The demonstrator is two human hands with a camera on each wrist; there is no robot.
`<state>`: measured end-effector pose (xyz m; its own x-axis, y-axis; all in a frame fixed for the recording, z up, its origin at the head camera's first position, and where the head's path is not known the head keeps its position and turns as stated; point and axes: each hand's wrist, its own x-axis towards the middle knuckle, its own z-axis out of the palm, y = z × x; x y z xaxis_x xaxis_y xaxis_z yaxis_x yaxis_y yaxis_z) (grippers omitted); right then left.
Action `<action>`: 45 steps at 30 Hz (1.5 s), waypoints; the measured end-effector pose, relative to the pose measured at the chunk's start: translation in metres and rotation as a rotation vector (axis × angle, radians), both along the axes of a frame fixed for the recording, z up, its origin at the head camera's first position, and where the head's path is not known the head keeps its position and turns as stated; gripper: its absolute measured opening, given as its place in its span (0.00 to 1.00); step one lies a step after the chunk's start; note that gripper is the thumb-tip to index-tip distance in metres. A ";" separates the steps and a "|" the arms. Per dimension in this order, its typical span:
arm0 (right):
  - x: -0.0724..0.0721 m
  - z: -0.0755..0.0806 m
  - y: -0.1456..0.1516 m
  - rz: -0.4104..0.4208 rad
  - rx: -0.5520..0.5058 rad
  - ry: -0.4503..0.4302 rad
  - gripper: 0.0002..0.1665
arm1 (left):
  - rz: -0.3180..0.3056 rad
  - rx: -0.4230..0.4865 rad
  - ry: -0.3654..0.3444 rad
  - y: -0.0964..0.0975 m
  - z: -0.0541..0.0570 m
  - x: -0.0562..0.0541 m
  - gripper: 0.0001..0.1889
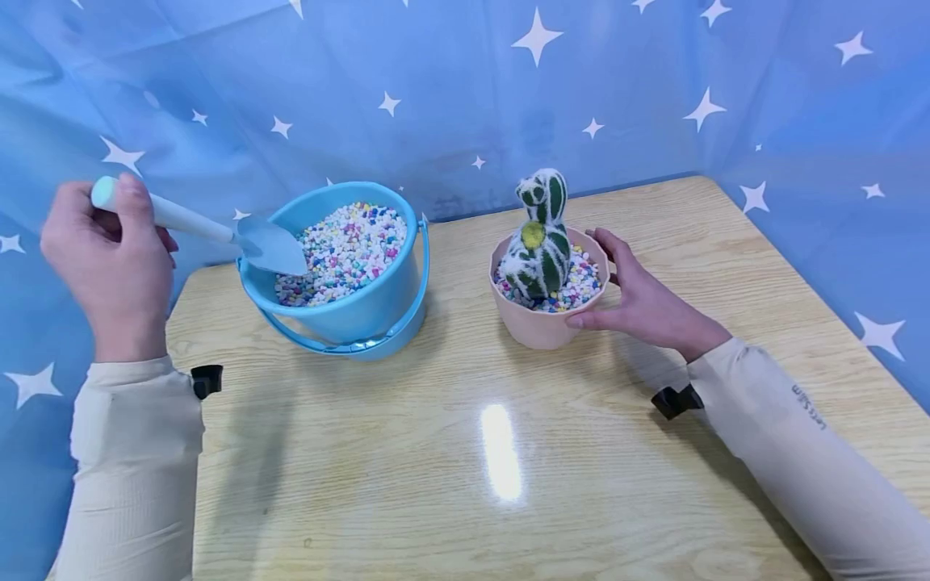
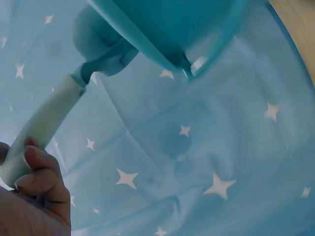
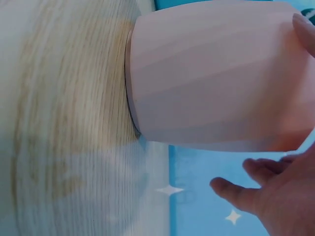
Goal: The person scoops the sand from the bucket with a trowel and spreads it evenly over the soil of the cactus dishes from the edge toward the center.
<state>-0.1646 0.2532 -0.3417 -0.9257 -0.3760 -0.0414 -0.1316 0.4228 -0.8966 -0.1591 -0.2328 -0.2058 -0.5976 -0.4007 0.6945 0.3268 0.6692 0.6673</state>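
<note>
My left hand grips the pale handle of a small blue trowel above the table's left side. The trowel's blade slants over the rim of a light blue bucket, its tip overlapping the multicoloured pebbles inside. On the right, my right hand holds the side of a pink flowerpot, thumb on its near side and a finger at the rim. Several other fingers are spread beside the pot in the right wrist view. A green and white cactus with a yellow flower stands upright in the pot's pebbles.
Both containers stand on a light wooden table towards its back edge. The bucket's blue handle hangs down at its front. A blue curtain with white stars rises close behind and along the right side.
</note>
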 end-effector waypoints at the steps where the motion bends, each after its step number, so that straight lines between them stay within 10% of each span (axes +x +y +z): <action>1: 0.000 0.000 0.000 0.004 -0.002 0.000 0.69 | 0.024 -0.066 -0.003 -0.001 -0.001 0.000 0.07; 10: -0.003 0.004 0.003 -0.018 0.002 -0.007 0.70 | -0.030 -0.041 -0.134 -0.008 -0.012 -0.007 0.10; 18: -0.005 0.004 -0.002 -0.014 0.004 -0.019 0.71 | -0.203 0.428 -0.168 -0.029 -0.027 -0.007 0.12; 25: -0.004 0.004 -0.003 -0.022 0.021 -0.002 0.73 | -0.308 0.650 -0.203 -0.038 -0.033 -0.014 0.12; 32: -0.002 0.003 -0.004 -0.018 0.017 0.012 0.75 | -0.323 0.649 -0.267 -0.029 -0.051 -0.022 0.15; 45: 0.001 0.001 -0.003 -0.006 0.039 0.032 0.73 | -0.447 0.816 -0.338 -0.022 -0.051 -0.018 0.15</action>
